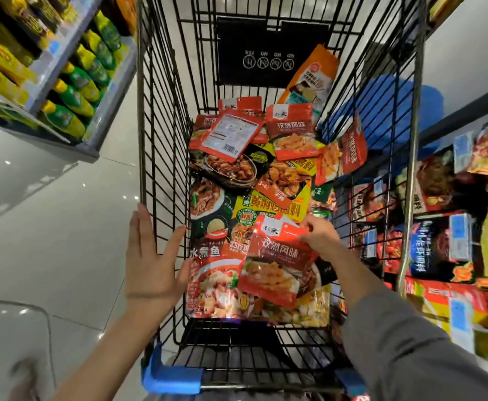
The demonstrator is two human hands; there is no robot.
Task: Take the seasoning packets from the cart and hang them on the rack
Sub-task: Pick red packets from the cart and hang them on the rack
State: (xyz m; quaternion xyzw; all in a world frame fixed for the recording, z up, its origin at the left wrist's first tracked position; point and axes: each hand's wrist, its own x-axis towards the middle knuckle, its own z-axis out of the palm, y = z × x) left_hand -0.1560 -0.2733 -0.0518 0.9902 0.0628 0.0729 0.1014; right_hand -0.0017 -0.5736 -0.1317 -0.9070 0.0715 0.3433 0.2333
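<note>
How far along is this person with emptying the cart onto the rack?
Early, it seems. The rack on the right already holds packets, though who hung them is unclear. The right hand pinches one red packet; the left hand rests open against the cart. Many packets remain inside.

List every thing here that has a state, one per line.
Left hand: open, fingers straight, against the cart's left wall.
Right hand: pinching the top of a red packet.
Red packet: lifted at its top, over the pile.
Cart: holding a loose pile of packets.
Flipped packet: back label facing up.
Orange packet: leaning against the far right corner.
</note>
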